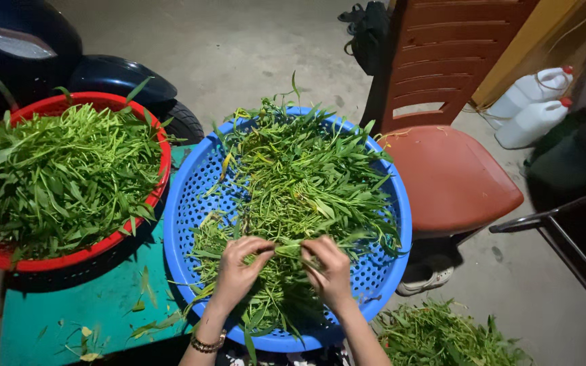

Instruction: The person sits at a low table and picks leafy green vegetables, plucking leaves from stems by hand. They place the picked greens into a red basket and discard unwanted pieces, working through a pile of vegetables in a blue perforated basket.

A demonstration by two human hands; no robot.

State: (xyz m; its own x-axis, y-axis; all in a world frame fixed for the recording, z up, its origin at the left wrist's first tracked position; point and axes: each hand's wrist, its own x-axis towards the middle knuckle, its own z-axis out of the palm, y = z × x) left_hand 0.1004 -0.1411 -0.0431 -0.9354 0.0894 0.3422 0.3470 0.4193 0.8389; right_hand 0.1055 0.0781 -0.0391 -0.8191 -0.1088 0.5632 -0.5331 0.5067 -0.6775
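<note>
Both hands meet at 6 o'clock over the round blue perforated plastic basket [191,203], where the loose heap of green leafy stems [300,183] lies. The left hand [239,266] and right hand [328,268] are each closed in a pinch grip on one green stem [287,248], apparently a single stalk. A clean break wants thumbs close together. At 10 o'clock a red plastic basket [161,146] holds more greens on the teal worktop [69,312].

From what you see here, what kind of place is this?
Probably a home yard or garage with a bare concrete floor. A parked scooter, a plastic chair and white jugs stand around baskets of leafy greens.
</note>
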